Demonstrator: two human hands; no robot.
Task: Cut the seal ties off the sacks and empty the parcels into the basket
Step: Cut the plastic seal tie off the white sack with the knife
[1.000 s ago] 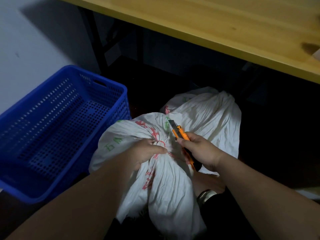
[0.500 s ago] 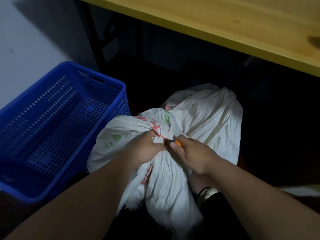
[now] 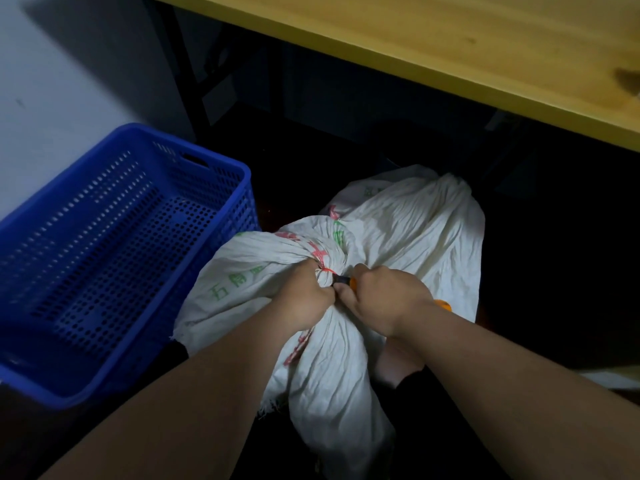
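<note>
A white woven sack [image 3: 249, 265] with red and green print lies on the dark floor in front of me. My left hand [image 3: 304, 296] grips its bunched neck just below a thin red seal tie [image 3: 325, 270]. My right hand [image 3: 384, 299] is closed on an orange utility knife [image 3: 347, 280], whose dark tip touches the neck at the tie; the knife's orange rear end shows behind my wrist. A second white sack [image 3: 426, 230] lies behind the first. The blue perforated basket [image 3: 221, 168] stands to the left, with nothing inside.
A yellow wooden table edge [image 3: 415, 57] overhangs the far side, with black table legs [image 3: 180, 64] beneath it. A pale wall rises at the left behind the basket. The floor under the table is dark.
My right hand has brought the knife down from above the sack to the tied neck. The blade tip now sits against the red tie. My left hand keeps its grip.
</note>
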